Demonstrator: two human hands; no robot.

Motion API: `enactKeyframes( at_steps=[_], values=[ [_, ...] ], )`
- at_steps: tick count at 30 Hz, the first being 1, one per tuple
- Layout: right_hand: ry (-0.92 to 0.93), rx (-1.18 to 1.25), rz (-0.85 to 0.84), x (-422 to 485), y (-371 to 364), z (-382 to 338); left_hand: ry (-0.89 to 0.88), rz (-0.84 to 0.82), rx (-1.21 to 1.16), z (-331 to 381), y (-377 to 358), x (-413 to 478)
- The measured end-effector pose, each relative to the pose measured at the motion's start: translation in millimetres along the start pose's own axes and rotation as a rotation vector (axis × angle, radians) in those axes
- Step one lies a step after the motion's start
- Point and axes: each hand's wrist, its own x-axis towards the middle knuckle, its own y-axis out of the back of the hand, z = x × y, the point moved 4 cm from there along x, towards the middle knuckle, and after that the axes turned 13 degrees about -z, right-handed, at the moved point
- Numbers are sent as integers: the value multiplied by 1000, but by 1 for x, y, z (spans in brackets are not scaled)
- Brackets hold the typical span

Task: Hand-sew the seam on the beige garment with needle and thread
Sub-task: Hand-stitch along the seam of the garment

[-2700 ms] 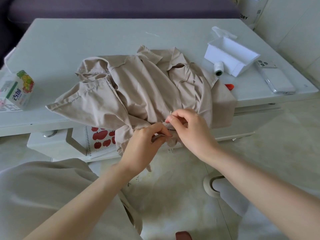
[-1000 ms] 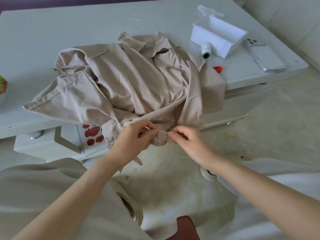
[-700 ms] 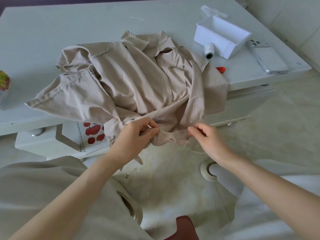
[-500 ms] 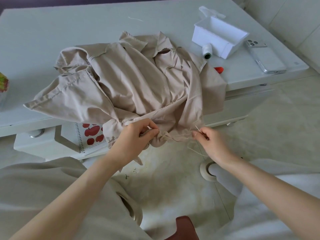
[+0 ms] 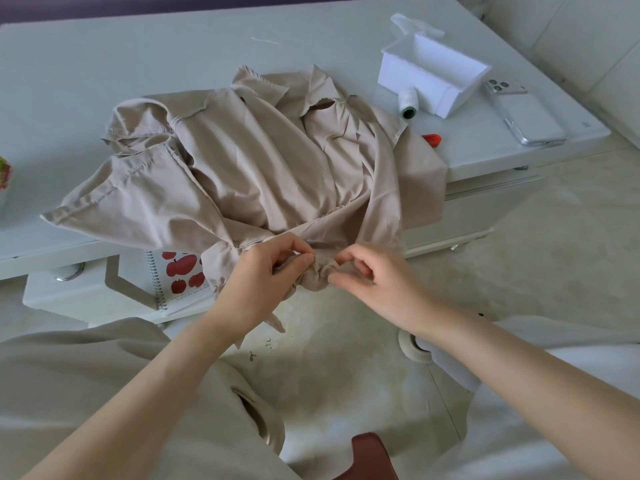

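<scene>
The beige garment (image 5: 263, 168) lies crumpled on the white table (image 5: 104, 64), and its near edge hangs over the front. My left hand (image 5: 266, 271) pinches that hanging seam edge between thumb and forefinger. My right hand (image 5: 374, 275) is just to the right of it, slightly blurred. Its thumb and curled forefinger close on the bunched, gathered fabric (image 5: 317, 275) between the two hands. I cannot make out the needle or the thread at the hands. A white thread spool (image 5: 408, 105) lies on the table beyond the garment.
A white open box (image 5: 433, 76) and a phone (image 5: 524, 114) sit at the table's right end, with a small red object (image 5: 433, 139) at the garment's edge. A spiral notebook with red apples (image 5: 178, 271) lies on the shelf below. My lap fills the foreground.
My right hand had drawn the needle and thread out to the right, puckering the seam. It has now come back left to the gathered fabric. My left hand has kept its pinch.
</scene>
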Motion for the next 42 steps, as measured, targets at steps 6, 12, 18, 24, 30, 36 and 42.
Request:
enactKeyframes(
  at_steps=[6,12,18,24,30,36,42],
  values=[
    [-58,-16,-19,6,4,9,-71,93,130,-8,8,1],
    [-140,-45,-48,2,8,19,-38,71,284,-16,6,3],
    [-115,-157,-36,-1,12,8,-71,43,324,-13,9,-1],
    [-39,-63,-5,13,13,-14,-100,-47,270,-10,4,-4],
    [-68,-72,-148,25,5,-21,-135,-76,223,-8,5,-5],
    [-82,-138,-199,25,3,-21,-122,-88,131,-6,7,-4],
    [-75,-64,-214,24,5,-20,-106,-66,138,-6,9,-2]
  ],
)
